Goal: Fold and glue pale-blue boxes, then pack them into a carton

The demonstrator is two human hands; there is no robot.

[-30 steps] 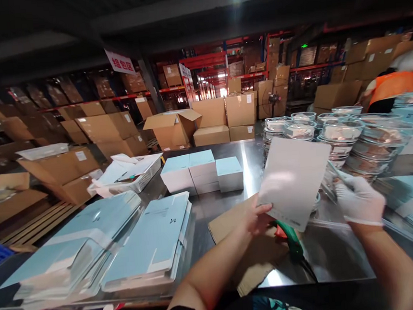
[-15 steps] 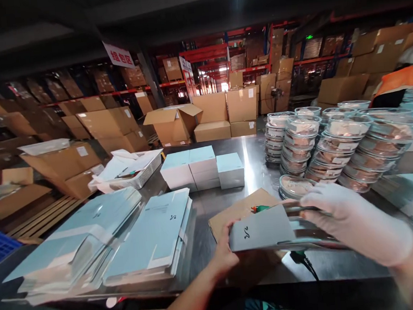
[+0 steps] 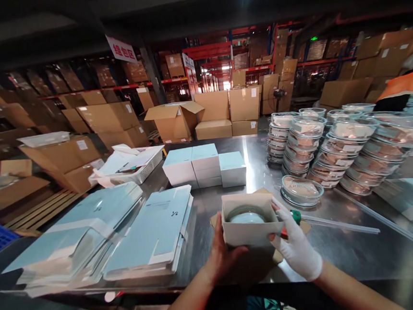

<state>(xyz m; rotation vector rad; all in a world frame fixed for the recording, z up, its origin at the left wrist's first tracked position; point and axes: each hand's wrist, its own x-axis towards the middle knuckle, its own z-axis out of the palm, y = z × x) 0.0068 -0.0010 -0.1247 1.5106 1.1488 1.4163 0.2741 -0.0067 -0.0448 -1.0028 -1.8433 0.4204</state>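
Observation:
Between my hands a pale blue-white carton (image 3: 251, 234) stands with its opening up and tilted toward me. Inside it shows a round clear glass container (image 3: 247, 216). My bare left hand (image 3: 222, 252) grips the carton's left side, thumb across the front. My right hand (image 3: 298, 248), in a white glove, holds its right edge. Behind the carton lies a piece of brown cardboard (image 3: 262, 192), partly covered. A green-topped tool (image 3: 295, 216) shows beside my gloved fingers; its kind I cannot make out. A low stack of glass containers (image 3: 300, 190) with printed lids sits just beyond.
Tall stacks of glass containers (image 3: 336, 151) fill the right of the metal table. Flattened cartons (image 3: 150, 230) lie in piles at left. Folded cartons (image 3: 193, 166) and a white basket (image 3: 146, 169) stand at the back. Clear strips (image 3: 342, 223) lie at right.
The carton has turned from lying sideways to opening upward, and the glass container is now inside it. My gloved right hand has moved left onto the carton's right side.

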